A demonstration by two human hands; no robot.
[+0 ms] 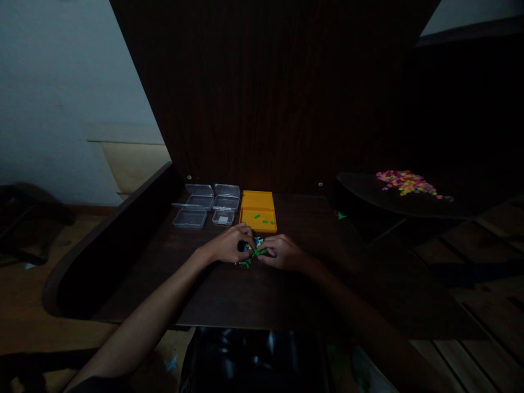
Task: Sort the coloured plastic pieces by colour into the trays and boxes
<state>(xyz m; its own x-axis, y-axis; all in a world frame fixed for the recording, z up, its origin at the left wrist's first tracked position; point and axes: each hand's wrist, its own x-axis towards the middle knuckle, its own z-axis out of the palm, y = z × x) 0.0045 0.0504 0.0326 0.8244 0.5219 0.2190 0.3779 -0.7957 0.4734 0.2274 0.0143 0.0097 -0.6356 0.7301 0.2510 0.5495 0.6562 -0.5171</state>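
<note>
A small pile of tiny coloured pieces [246, 264], green, blue, white and yellow, lies on the dark wooden desk. Over its left side my left hand [232, 243] is curled, thumb and fingers drawn together among the pieces. From the right, my right hand [284, 253] reaches the same pile with its fingertips pinched close to some green pieces. What either hand grips is too small to make out. Just beyond the hands is an open yellow case [258, 200], its near half holding a few flat green pieces [265, 221].
Several clear plastic boxes with raised lids, one a larger box [190, 219] and one a small box [223, 218], stand left of the yellow case. A heap of pink, red and yellow pieces [407, 183] lies on a dark shelf [368, 191] at right. A raised side panel [110, 237] borders the desk's left.
</note>
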